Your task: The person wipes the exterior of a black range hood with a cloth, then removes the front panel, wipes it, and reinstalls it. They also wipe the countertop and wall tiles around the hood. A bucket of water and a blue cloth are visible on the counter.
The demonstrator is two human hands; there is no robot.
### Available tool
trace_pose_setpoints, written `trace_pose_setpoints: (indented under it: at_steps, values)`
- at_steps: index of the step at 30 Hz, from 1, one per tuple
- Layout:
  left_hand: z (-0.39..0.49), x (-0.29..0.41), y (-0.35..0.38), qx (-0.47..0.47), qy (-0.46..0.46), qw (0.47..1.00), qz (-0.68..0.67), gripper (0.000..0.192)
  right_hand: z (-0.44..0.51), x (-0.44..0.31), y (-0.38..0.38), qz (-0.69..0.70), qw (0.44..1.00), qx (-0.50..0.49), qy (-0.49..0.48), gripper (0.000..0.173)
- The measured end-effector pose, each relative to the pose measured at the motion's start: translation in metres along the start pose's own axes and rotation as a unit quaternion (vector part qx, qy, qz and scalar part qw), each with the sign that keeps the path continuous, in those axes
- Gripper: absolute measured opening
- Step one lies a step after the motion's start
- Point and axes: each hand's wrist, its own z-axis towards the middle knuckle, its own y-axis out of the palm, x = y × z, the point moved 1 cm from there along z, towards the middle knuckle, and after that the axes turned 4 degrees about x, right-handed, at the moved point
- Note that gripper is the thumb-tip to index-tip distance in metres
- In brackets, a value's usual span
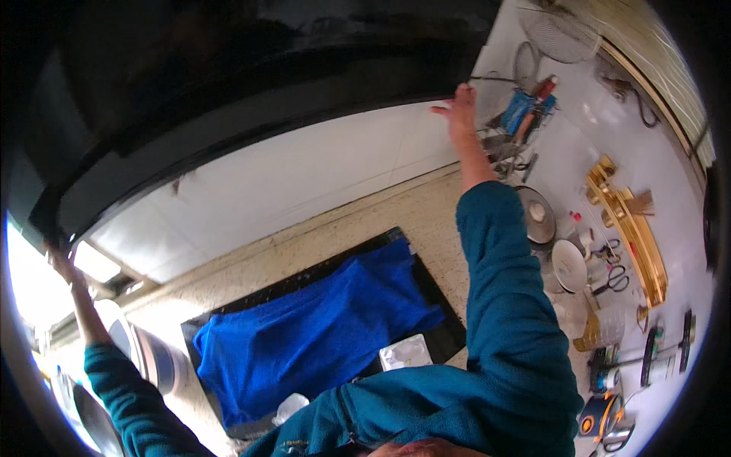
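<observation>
Both my arms are raised towards a large glossy black panel (274, 85), which looks like a range hood mounted above a counter. My right hand (461, 114) is at its right lower corner, fingers spread, with nothing held in it. Whether the fingertips touch the edge is hard to tell. At the panel's left end, my left hand (61, 263) is dark against bright window light, and its fingers are hidden in shadow. Below, a blue cloth (314, 323) lies rumpled over a black cooktop (437, 297). A white packet (405, 352) rests at the cooktop's near edge.
A gold wall rack (628, 228) and a blue utensil holder (519, 111) hang at right. Beneath them stand a pan lid (537, 214), a white bowl (569, 265), scissors (615, 280) and an oil bottle (599, 330). Round containers (157, 357) stand at left.
</observation>
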Motion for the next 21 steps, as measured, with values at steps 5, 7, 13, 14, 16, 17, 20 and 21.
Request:
trace_pose_setpoints:
  at_steps: [5,7,13,14,16,17,20,21]
  values:
    - [-0.01,0.019,-0.008,0.031,-0.092,0.993,0.07,0.084,0.004,-0.012,-0.005,-0.178,0.984,-0.009,0.007,0.049]
    - [-0.006,0.036,-0.001,0.062,-0.141,0.975,0.158,0.078,0.006,-0.022,-0.008,-0.236,0.972,-0.007,0.014,0.057]
    - [-0.008,0.042,0.009,0.076,0.246,0.848,0.463,0.048,0.009,-0.028,-0.015,-0.237,0.97,-0.044,-0.03,0.065]
    - [-0.012,0.038,0.01,0.107,0.314,0.786,0.522,0.046,0.008,-0.024,-0.015,-0.233,0.971,-0.05,-0.022,0.065]
    - [-0.014,0.034,0.008,0.023,0.298,0.746,0.595,0.046,0.006,-0.018,-0.015,-0.182,0.981,-0.064,0.0,0.065]
    - [-0.017,0.036,0.009,0.014,0.248,0.777,0.578,0.044,0.006,-0.015,-0.014,-0.162,0.985,-0.051,-0.005,0.067]
    - [-0.037,0.055,0.018,0.138,0.224,0.908,0.327,0.041,0.006,-0.011,-0.015,-0.121,0.991,-0.048,-0.031,0.061]
    - [-0.045,0.065,0.021,0.11,0.2,0.898,0.376,0.045,0.007,-0.01,-0.014,-0.105,0.992,-0.051,-0.048,0.061]
